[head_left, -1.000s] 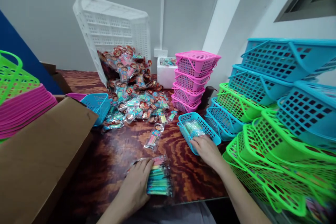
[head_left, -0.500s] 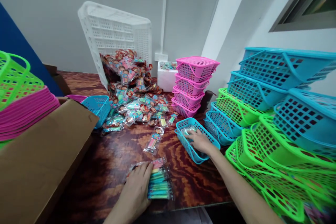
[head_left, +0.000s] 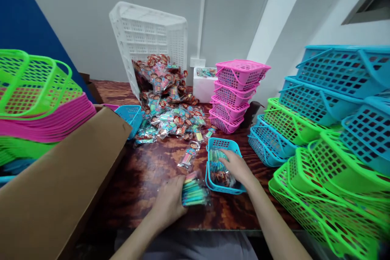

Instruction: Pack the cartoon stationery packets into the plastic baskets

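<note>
My left hand is closed around a bundle of clear plastic packets with rows of coloured sticks inside, held low over the table's front part. My right hand reaches into a small blue basket. Its fingers lie stretched over the packets in there, and their tips are partly hidden. Cartoon-figure tops show at the basket's near end. A single packet with a cartoon figure lies between the bundle and a large heap of packets.
The heap spills from a tipped white crate. Pink baskets stand stacked behind the blue one. Blue baskets and green baskets pile up at right. A cardboard box and nested baskets fill the left.
The bundle has come up and towards the basket in my left hand. The blue basket has turned straighter, and more of its packets show under my right hand. The view has shifted left.
</note>
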A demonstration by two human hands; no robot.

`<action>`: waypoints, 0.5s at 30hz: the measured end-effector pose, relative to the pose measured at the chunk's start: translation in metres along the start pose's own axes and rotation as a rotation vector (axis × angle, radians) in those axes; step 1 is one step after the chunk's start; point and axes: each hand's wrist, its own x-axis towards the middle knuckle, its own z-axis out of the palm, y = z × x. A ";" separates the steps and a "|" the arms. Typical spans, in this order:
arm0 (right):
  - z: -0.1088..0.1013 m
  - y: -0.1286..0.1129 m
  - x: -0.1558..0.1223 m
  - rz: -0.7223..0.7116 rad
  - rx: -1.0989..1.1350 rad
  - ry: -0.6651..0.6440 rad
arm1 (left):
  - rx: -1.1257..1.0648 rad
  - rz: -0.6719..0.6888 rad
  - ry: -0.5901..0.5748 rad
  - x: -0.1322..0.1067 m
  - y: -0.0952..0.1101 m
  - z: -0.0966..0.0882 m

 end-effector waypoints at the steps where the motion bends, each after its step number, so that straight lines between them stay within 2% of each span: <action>1: -0.002 -0.001 -0.005 -0.016 0.031 0.062 | -0.067 -0.026 0.016 0.001 -0.003 -0.003; 4: -0.008 -0.002 -0.025 -0.078 0.168 0.286 | -0.303 -0.117 0.096 0.002 -0.015 -0.012; 7: -0.009 -0.004 -0.042 -0.089 0.290 0.364 | -0.625 -0.216 0.204 0.001 -0.025 -0.022; 10: -0.005 -0.010 -0.044 -0.069 0.277 0.297 | -1.040 -0.353 0.221 -0.003 -0.024 -0.033; 13: 0.003 -0.018 -0.034 -0.108 0.175 0.106 | -1.387 -0.473 0.245 -0.008 -0.012 -0.041; 15: 0.009 -0.021 -0.029 -0.142 0.109 -0.034 | -1.500 -0.542 0.255 -0.011 -0.002 -0.044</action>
